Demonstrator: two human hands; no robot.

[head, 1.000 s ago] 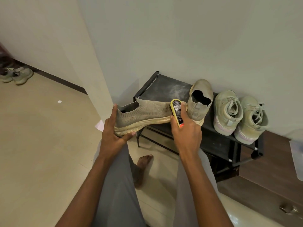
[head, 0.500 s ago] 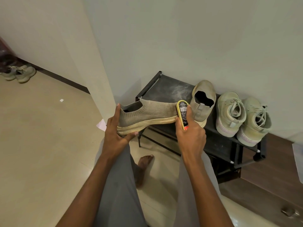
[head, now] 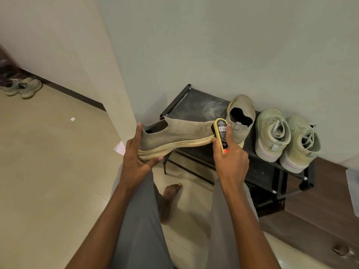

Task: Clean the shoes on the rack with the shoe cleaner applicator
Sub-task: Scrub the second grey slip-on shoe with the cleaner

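Shoe cleaner applicator (head: 221,135), yellow with a dark label and a barcode, stands upright in the right hand (head: 230,162), whose grip is curled round its lower part, the thumb on its left edge and a finger lying along its right edge. Its hidden face is against the toe end of a grey knit slip-on shoe (head: 174,135), which is held level in the air with the toe toward the right-hand grip and the heel toward the left. The left hand (head: 136,158) holds that heel end: the fingers stand up behind the heel while the thumb reaches under the pale sole, so this grip is clamped on the shoe. Just beyond the right-hand grip a black shoe rack (head: 196,107) stands against the wall, its dusty top shelf bearing the matching slip-on (head: 240,115), heel opening toward the camera, and, farther right of that grip, two pale green laced sneakers (head: 287,136) side by side. Below both grips are grey trouser legs and a bare foot (head: 171,193) on the tiled floor. Far to the left of the left-hand grip, another pair of shoes (head: 23,87) sits by the wall.
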